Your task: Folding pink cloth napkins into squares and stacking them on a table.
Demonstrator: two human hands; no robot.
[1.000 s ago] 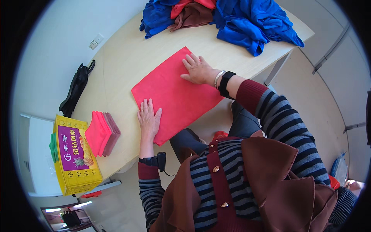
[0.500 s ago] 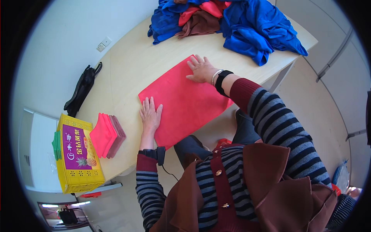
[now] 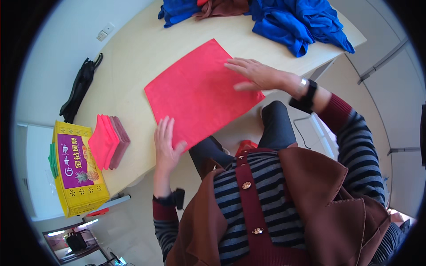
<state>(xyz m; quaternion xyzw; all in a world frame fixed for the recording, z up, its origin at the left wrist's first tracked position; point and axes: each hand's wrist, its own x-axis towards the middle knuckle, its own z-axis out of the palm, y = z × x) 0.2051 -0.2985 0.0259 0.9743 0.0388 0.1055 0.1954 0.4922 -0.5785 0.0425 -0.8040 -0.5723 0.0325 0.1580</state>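
From the head view, the left hand (image 3: 166, 146) lies flat, grip spread, on the near corner of one square red cloth (image 3: 202, 91) spread on the pale wooden surface (image 3: 133, 53). The right hand (image 3: 255, 74), fingers spread, presses its right edge. One stack of folded pink cloths (image 3: 108, 141) sits left, beside one yellow cardboard box (image 3: 77, 168).

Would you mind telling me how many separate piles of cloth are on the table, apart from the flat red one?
2. A loose heap of blue and brown cloths lies at the far edge, and a folded pink stack sits beside the yellow box. Others may be hidden beyond the frame.
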